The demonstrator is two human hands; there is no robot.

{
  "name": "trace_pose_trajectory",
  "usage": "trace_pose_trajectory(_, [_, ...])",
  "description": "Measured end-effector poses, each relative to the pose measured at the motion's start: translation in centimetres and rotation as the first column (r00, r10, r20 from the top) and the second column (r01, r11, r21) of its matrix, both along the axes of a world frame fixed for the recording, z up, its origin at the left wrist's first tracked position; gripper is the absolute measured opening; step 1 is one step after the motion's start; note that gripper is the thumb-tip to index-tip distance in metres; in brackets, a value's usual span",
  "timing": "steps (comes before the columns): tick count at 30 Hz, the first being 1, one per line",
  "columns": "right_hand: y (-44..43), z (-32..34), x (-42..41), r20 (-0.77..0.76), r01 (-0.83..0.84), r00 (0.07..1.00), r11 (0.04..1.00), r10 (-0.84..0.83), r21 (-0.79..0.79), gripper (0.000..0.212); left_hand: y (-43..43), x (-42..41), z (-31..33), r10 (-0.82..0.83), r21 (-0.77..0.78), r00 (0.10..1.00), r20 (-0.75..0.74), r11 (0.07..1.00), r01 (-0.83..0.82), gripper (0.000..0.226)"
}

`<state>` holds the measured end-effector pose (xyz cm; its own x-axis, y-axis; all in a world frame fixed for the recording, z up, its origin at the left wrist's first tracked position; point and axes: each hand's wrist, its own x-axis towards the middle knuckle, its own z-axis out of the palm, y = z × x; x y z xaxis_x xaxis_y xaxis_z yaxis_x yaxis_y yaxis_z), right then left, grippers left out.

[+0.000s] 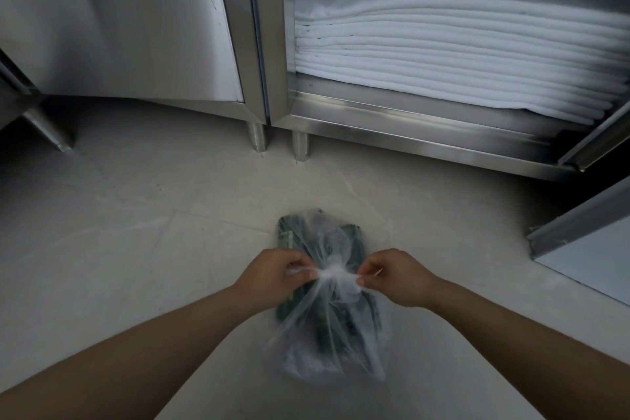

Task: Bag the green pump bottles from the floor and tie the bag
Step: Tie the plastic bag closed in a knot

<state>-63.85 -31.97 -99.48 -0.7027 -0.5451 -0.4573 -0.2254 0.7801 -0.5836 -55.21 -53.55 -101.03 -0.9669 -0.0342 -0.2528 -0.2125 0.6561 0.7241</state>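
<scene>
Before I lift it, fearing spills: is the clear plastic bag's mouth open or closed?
Closed: the clear plastic bag is gathered into a knot, left hand and right hand pinching its ends.

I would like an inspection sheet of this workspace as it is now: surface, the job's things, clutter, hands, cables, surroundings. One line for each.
Surface: pale tiled floor, faintly marked.
Job's things: clear plastic bag lies on the floor with the green pump bottles inside; its neck is gathered into a knot.
Clutter: nothing seen.
Hands: left hand and right hand each pinch a bag end, one on either side of the knot.
Cables: nothing seen.
Surroundings: open steel cabinet holding a stack of folded white cloths; closed steel door to its left.
</scene>
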Motion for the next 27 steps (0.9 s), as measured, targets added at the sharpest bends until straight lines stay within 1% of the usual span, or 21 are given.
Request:
trace_pose_trajectory(2, [-0.2, 0.2, 0.0, 0.037, 0.035, 0.999, 0.999, -0.034, -0.020, 0.006, 0.0, 0.0, 0.2, 0.033, 0.026, 0.999, -0.005, 0.999, -0.033, 0.015])
trace_pose_trajectory(5, [-0.7, 0.9, 0.2, 0.113, 0.095, 0.990, 0.993, -0.086, -0.072, 0.006, 0.0, 0.1, 0.6, 0.066, 0.047, 0.998, -0.011, 0.997, -0.065, 0.007])
trace_pose_trajectory(8, [-0.9, 1.5, 0.5, 0.186, 0.138, 0.975, 0.985, -0.117, -0.101, 0.020, 0.1, 0.2, 0.9, 0.097, 0.070, 0.995, -0.004, 0.993, -0.097, 0.008])
trace_pose_trajectory(12, [-0.7, 2.0, 0.8, 0.192, 0.137, 0.975, 0.984, -0.114, -0.111, 0.018, 0.3, 0.3, 1.3, 0.129, 0.068, 0.992, 0.001, 0.989, -0.129, 0.014])
trace_pose_trajectory(16, [-0.6, 2.3, 0.8, 0.166, 0.166, 0.975, 0.979, -0.146, -0.115, 0.010, 0.1, 0.6, 1.7, 0.124, 0.059, 0.992, 0.001, 0.991, -0.124, 0.010])
trace_pose_trajectory(17, [-0.6, 2.4, 1.0, 0.181, 0.186, 0.970, 0.974, -0.161, -0.132, 0.007, 0.1, 0.6, 1.9, 0.126, 0.061, 0.992, -0.001, 0.990, -0.125, 0.009])
trace_pose_trajectory(20, [-1.1, 2.9, 1.7, 0.237, 0.231, 0.954, 0.952, -0.182, -0.200, 0.013, -0.1, 0.9, 2.3, 0.141, 0.080, 0.990, -0.028, 0.987, -0.138, 0.004])
trace_pose_trajectory(22, [-1.5, 3.7, 1.7, 0.175, 0.215, 0.968, 0.950, -0.178, -0.225, 0.012, -0.2, 0.9, 2.9, 0.155, 0.107, 0.986, -0.057, 0.983, -0.148, 0.001])
trace_pose_trajectory(24, [-2.1, 4.9, 1.2, 0.110, 0.201, 0.978, 0.944, -0.178, -0.263, 0.012, -0.5, 0.5, 3.8, 0.191, 0.152, 0.978, -0.086, 0.972, -0.176, 0.003])
trace_pose_trajectory(27, [-2.8, 6.8, 0.4, 0.081, 0.209, 0.978, 0.917, -0.193, -0.341, 0.010, -1.5, -0.2, 5.4, 0.235, 0.213, 0.962, -0.141, 0.956, -0.203, 0.002])
